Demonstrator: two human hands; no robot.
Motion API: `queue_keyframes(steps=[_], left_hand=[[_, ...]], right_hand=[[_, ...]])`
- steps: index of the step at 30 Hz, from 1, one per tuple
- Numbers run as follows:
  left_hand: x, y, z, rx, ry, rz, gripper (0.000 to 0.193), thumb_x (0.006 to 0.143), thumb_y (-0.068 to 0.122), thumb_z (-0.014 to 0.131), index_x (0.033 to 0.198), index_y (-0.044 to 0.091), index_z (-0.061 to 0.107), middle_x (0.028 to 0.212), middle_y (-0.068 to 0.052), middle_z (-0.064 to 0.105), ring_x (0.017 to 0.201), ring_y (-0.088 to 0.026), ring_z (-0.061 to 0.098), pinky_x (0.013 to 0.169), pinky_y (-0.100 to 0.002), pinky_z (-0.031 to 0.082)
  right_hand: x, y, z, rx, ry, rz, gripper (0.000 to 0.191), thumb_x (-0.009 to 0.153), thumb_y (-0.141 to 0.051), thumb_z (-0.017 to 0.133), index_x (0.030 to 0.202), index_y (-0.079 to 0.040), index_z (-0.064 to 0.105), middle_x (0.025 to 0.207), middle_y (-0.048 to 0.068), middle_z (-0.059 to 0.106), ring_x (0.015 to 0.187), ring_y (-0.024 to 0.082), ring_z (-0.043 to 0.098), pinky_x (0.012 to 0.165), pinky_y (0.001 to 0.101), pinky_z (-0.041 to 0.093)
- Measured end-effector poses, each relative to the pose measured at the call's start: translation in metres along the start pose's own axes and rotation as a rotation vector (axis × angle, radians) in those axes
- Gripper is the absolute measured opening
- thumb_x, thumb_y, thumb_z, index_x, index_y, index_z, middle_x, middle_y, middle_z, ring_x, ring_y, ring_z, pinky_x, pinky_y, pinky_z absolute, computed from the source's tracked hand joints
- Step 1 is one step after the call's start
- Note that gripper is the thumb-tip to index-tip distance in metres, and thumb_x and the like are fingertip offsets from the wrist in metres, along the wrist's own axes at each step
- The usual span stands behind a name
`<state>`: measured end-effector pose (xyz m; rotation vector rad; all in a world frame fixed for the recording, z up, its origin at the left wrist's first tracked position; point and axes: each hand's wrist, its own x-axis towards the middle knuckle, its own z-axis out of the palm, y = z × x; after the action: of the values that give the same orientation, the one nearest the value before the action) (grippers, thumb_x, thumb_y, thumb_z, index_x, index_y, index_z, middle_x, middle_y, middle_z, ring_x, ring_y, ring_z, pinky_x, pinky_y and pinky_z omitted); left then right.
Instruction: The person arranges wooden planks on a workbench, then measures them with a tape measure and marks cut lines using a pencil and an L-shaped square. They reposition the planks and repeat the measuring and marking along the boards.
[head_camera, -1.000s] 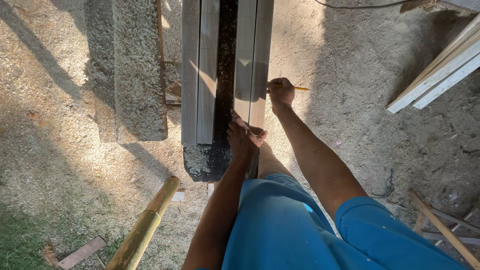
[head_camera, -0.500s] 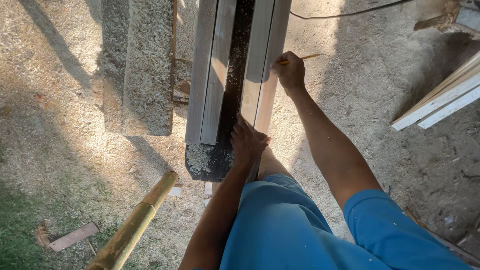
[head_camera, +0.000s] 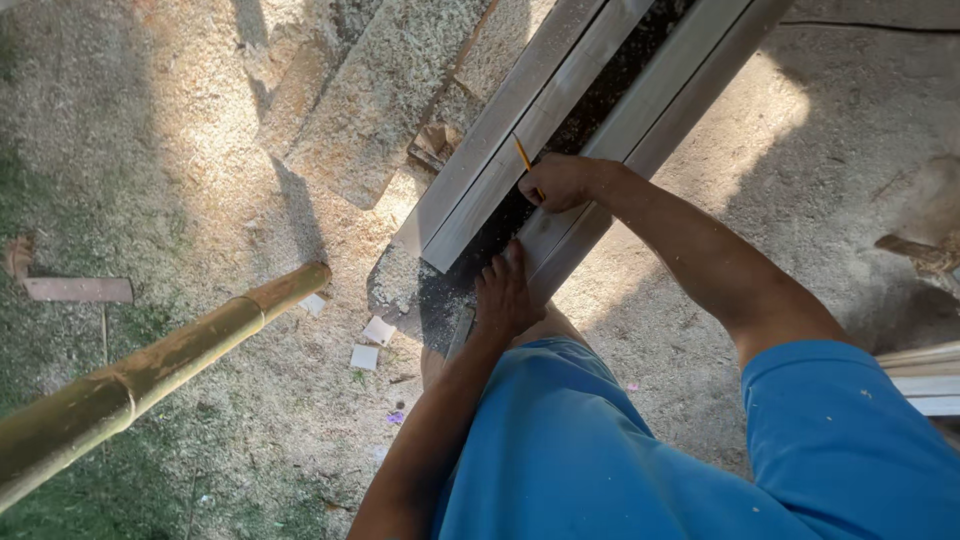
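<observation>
We look down on two pairs of grey wooden planks (head_camera: 520, 140) lying lengthwise on a dark, sawdust-strewn beam (head_camera: 440, 300), with a dark gap running between the pairs. Our right hand (head_camera: 560, 182) has its fingers clamped on a yellow pencil (head_camera: 524, 158); the pencil's upper end slants over the left pair of planks, and its lower end is hidden under the hand, so we cannot tell whether a tip touches wood. Our left hand (head_camera: 505, 295) lies flat with the fingers spread apart, pressing the near end of the right pair of planks (head_camera: 650, 110) and gripping nothing.

As we judge it, the planks rest loosely side by side, and only the left hand steadies them. If that hand eases off or presses unevenly, the plank under it could slide along the beam or tip into the gap, and any mark would land askew. The right forearm crosses over the right pair to reach the gap, so a nudge from the wrist could shift those boards as well. Loose sawdust on the beam makes slipping easier.

On the sandy ground to the left lie a rough stone slab (head_camera: 370, 110), a bamboo pole (head_camera: 150, 375) running towards the lower left corner, and a few small pale offcuts (head_camera: 370, 340). More pale boards (head_camera: 925, 380) show at the right edge.
</observation>
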<state>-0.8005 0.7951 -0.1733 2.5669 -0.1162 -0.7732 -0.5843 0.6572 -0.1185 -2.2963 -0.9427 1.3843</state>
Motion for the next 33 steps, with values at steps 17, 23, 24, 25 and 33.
queue_keyframes(steps=[17,23,24,25,33], left_hand=[[0.038,0.026,-0.015,0.016,-0.109,-0.138,0.14,0.06,0.049,0.092,0.161,0.004,0.006,0.14,-0.025,0.046,0.123,-0.045,0.053,0.103,-0.062,0.043],[0.048,0.032,-0.013,0.073,-0.1,-0.087,0.139,0.062,0.047,0.092,0.159,-0.001,0.006,0.14,-0.028,0.044,0.121,-0.043,0.053,0.102,-0.06,0.043],[0.048,0.031,-0.012,0.07,-0.125,-0.092,0.138,0.062,0.047,0.092,0.16,-0.001,0.006,0.14,-0.028,0.044,0.121,-0.043,0.052,0.102,-0.06,0.043],[0.047,0.03,-0.012,0.065,-0.15,-0.097,0.138,0.063,0.048,0.092,0.16,-0.001,0.007,0.141,-0.027,0.043,0.121,-0.042,0.052,0.102,-0.059,0.044],[0.025,-0.011,-0.04,-0.117,0.46,-0.069,0.087,0.089,0.043,0.08,0.155,0.007,0.036,0.146,-0.023,0.043,0.133,-0.044,0.047,0.111,-0.057,0.039]], right_hand=[[0.011,0.056,-0.039,-0.17,-0.116,-0.051,0.009,0.08,-0.008,0.069,0.088,-0.009,0.067,0.084,0.011,0.073,0.083,0.03,0.07,0.077,0.0428,0.056],[-0.001,0.087,-0.055,-0.182,-0.097,0.122,0.008,0.086,-0.005,0.066,0.092,-0.009,0.067,0.087,0.013,0.075,0.086,0.028,0.072,0.081,0.0454,0.057],[-0.003,0.092,-0.058,-0.177,-0.086,0.129,0.008,0.086,-0.006,0.067,0.093,-0.009,0.067,0.088,0.012,0.075,0.087,0.027,0.072,0.083,0.0451,0.058],[-0.006,0.097,-0.06,-0.171,-0.075,0.138,0.008,0.087,-0.006,0.068,0.094,-0.009,0.067,0.089,0.011,0.075,0.088,0.026,0.073,0.085,0.0448,0.058],[-0.004,0.066,-0.003,0.7,1.1,0.256,0.012,0.093,-0.007,0.076,0.097,-0.004,0.065,0.094,0.009,0.074,0.086,0.016,0.074,0.077,0.027,0.061]])
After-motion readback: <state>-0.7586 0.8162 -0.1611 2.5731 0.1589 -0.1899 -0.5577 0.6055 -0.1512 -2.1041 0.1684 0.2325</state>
